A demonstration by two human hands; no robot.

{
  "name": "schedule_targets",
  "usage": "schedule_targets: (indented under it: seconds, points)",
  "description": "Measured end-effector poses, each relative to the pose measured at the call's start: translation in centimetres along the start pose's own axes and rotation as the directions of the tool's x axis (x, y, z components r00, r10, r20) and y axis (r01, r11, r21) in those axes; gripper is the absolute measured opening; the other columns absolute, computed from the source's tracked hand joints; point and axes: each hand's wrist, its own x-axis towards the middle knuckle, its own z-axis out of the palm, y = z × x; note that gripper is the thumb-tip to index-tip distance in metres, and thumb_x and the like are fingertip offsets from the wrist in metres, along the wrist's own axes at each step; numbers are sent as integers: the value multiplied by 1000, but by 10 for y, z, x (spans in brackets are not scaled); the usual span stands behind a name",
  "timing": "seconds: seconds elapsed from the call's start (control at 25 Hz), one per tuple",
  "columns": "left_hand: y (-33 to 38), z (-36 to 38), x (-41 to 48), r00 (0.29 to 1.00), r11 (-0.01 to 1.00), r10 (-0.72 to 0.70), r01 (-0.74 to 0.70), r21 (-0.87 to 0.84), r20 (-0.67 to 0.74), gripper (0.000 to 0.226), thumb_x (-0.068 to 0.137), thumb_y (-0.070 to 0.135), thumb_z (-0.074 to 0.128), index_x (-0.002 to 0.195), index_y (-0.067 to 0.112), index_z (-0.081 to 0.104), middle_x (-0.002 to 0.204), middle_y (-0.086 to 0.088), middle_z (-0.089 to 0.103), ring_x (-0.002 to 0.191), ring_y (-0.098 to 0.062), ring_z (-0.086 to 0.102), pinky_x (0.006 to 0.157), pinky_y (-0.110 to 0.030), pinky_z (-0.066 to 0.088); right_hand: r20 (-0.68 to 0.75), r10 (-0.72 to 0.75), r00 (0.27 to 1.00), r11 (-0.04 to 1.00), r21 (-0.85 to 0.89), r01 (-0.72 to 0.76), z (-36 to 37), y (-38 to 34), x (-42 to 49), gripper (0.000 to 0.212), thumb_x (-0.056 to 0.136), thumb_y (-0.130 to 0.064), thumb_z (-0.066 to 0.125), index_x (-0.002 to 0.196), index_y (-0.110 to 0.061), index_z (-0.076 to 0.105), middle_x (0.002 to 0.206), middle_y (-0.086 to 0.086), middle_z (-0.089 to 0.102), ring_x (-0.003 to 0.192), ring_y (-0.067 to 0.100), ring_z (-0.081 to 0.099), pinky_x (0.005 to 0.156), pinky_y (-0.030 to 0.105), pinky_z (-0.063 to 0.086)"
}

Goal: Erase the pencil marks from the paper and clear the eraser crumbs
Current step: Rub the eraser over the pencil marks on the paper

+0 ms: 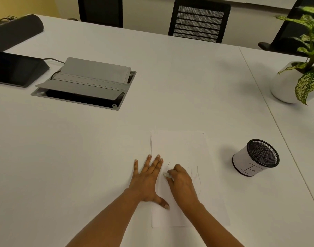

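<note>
Two hands at lower centre of frame. Left hand [147,177] flat, fingers spread, pinning white paper sheet [181,145] to white counter [99,139], likely against sliding. Right hand [182,182] clenched round small white eraser [166,174], rubbing beside remaining pencil marks [197,175]; crumbs [187,162] scattered above.

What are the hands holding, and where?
The right hand grips a white eraser by its rear part, tip sticking out. The left hand lies flat, pressing the paper at its left edge, gripping nothing.
</note>
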Motion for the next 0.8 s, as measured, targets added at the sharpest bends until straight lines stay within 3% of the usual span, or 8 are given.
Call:
schedule_targets:
  seconds: [0.08,0.16,0.24,0.36,0.48,0.6,0.68,0.8]
  points:
    - [1,-2,-1,1000,1000,-11,11,-2,6,135,51,84,54,139,22,-28,143,7,-38,130,-19,-38,99,-54,-26,89,-93,992,996,-8,94,8,-6,-18,15,90,-6,49,91,4,60,85,10,50,80,21,47,69,19,31]
    - [1,-3,-2,1000,1000,-10,10,-7,5,132,56,79,58,140,22,-26,143,7,-37,130,-18,-37,100,-54,-25,120,-156,980,986,-49,162,10,-11,-27,10,87,-4,54,89,1,62,83,10,50,77,22,49,66,20,33]
    - [0,-2,-1,1000,1000,-5,5,-8,10,141,42,90,49,139,24,-29,144,8,-37,129,-18,-40,100,-54,-26,78,-175,981,982,-64,180,5,-6,-17,10,83,-7,61,75,-3,65,70,-1,43,64,13,45,57,16,33]
    - [-2,0,-1,1000,1000,13,-13,-22,-1,141,23,98,21,130,27,-38,144,8,-39,127,-17,-43,100,-54,-28,-11,-41,999,997,-63,40,-5,7,9,21,90,-13,54,76,0,63,67,-4,41,66,14,42,56,18,32]
    - [-3,0,-2,1000,999,17,-17,-47,-4,138,22,99,17,124,29,-43,142,8,-41,128,-18,-43,98,-53,-30,-77,22,997,999,-44,-25,-9,7,13,19,89,-12,54,78,1,62,67,-3,41,66,14,44,57,19,36]
    - [-2,2,0,1000,999,11,-11,-43,-10,139,21,99,16,126,28,-41,142,8,-40,127,-18,-43,98,-53,-30,-1,-31,1000,999,-44,31,-6,6,-15,17,86,-13,59,79,1,66,72,1,47,66,15,48,60,28,45]
    - [-2,2,1,1000,1000,1,-2,-31,-9,142,22,98,20,130,27,-38,143,8,-39,126,-17,-43,99,-54,-28,49,-85,995,995,-45,87,-8,10,-35,15,84,-15,63,80,-1,68,72,0,47,65,14,48,59,25,45]
    - [-1,0,0,1000,1000,-9,10,-22,6,144,37,92,46,137,24,-32,141,9,-40,129,-18,-41,101,-55,-26,93,-103,990,991,-71,109,-16,18,-35,18,85,-19,62,81,-2,69,72,0,47,65,14,47,57,11,33]
